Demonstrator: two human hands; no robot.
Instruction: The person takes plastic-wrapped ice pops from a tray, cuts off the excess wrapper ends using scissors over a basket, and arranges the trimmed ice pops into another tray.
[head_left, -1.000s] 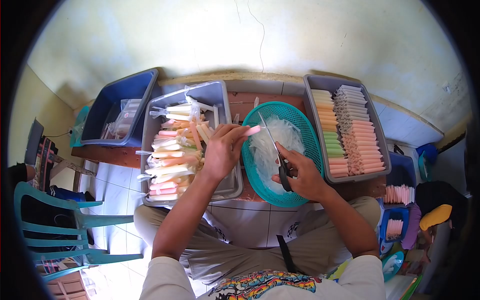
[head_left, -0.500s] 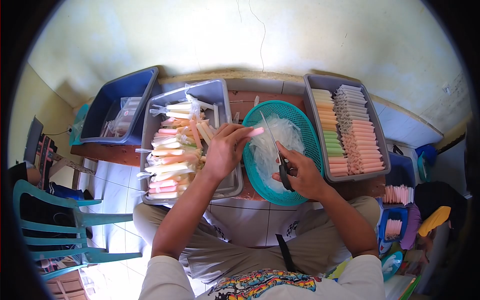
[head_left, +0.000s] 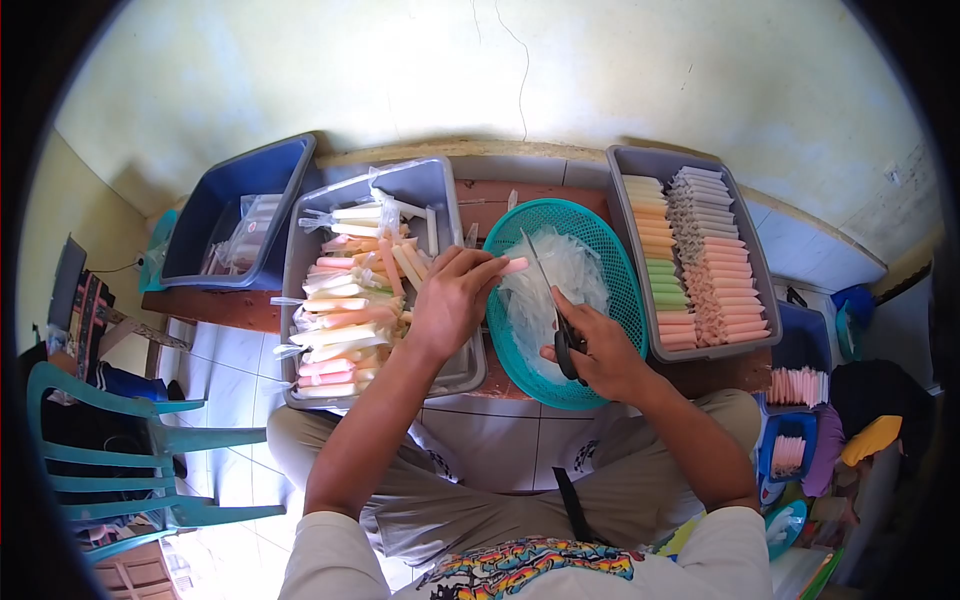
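A pink ice pop in a clear plastic tube is pinched in my left hand, its end pointing right over the basket. My right hand grips black-handled scissors, whose blades point up and left, close to the ice pop's tip. Below both hands, a teal mesh basket holds a heap of clear plastic scraps. Left of it, a grey tub contains loose ice pops in white, pink and orange with long plastic tails.
At the right, another grey tub holds neat rows of ice pops. A dark blue tub with plastic packs stands at far left. A teal chair is at lower left. A person in dark clothing is at the right edge.
The left hand still pinches the ice pop. My right hand and the scissors have shifted very slightly, and the basket has moved up a little.
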